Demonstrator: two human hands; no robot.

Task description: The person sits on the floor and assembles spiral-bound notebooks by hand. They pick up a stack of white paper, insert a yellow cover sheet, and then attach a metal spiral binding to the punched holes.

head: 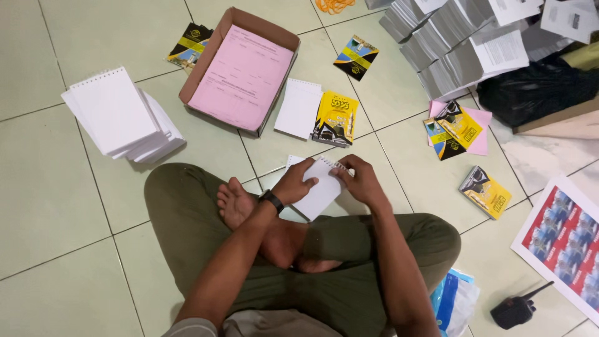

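Head view: left hand [294, 182], right hand [362, 181] grip white notepad [318, 195] over lap.

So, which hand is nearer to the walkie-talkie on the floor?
Right. The right hand holds the white notepad on the side toward the walkie-talkie, at lower right; the left hand holds the pad's far side.

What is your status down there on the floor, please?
Left hand and right hand both gripping small white spiral notepad. Held over crossed legs. Nothing in the way.
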